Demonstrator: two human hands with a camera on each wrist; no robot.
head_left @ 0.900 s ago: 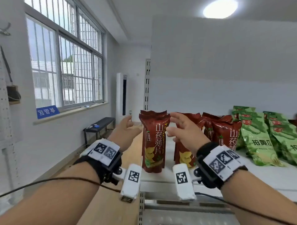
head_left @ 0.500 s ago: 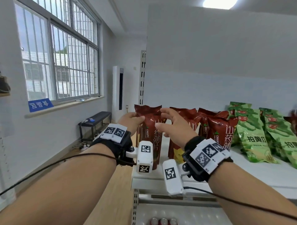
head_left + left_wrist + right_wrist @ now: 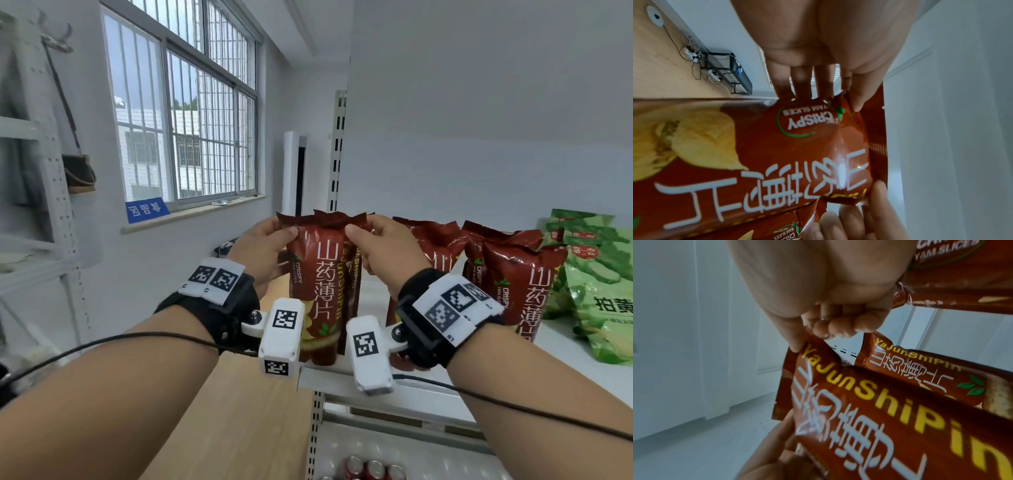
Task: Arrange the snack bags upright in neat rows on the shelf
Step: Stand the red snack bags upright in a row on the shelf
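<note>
On shelf (image 3: 342, 373), both hands round red bag (image 3: 317, 274)

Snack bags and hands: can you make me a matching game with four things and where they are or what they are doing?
Things:
1. left hand
2. right hand
3. green snack bags
4. drink cans

Places or states:
A. on the lower shelf, below
B. pinches the front red bag's top right corner
C. far right on the shelf, leaning
D. pinches the front red bag's top left corner

Pairs: 1-D, 2-B, 3-C, 4-A
</note>
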